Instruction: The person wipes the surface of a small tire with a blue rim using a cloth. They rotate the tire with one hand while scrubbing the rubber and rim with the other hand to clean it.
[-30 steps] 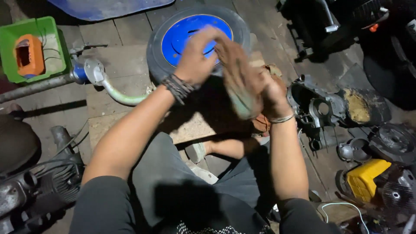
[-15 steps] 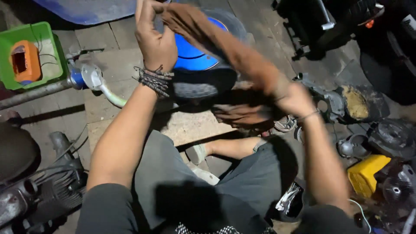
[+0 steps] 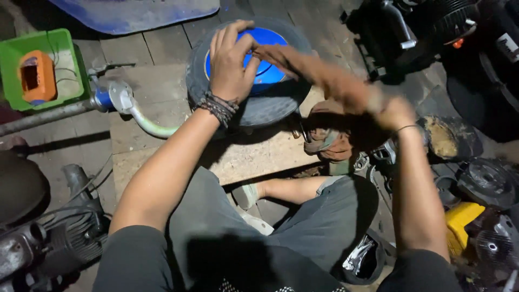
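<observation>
Cloth (image 3: 319, 73), brown and stained, stretched between the two hands above a small wheel (image 3: 254, 103) with a grey tyre and blue hub. The left hand (image 3: 230, 59) pinches one end of the cloth with curled fingers over the far side of the hub; the right hand (image 3: 392, 111) is blurred, apparently closed on the other end, lower and to the right. The wheel lies flat on a pale board (image 3: 254, 157) set on the plank floor, just beyond the seated person's knees. To work such a cloth well, keep it taut, hold both ends firmly, and keep the wheel from shifting on the board.

Containers: a green tray (image 3: 57, 81) at far left holds an orange boxy part (image 3: 35, 75) and thin wires. A dark round dish (image 3: 448, 138) at right holds a yellowish-brown mass, possibly grease; its nature cannot be told. A dark bowl (image 3: 365, 262) near the right thigh holds glinting metal pieces, too dim to name.

Also present: a grey pipe with blue fitting (image 3: 108, 100) left of the wheel, a dark engine (image 3: 48, 238) at near left, and a yellow part (image 3: 462, 224) at near right.
</observation>
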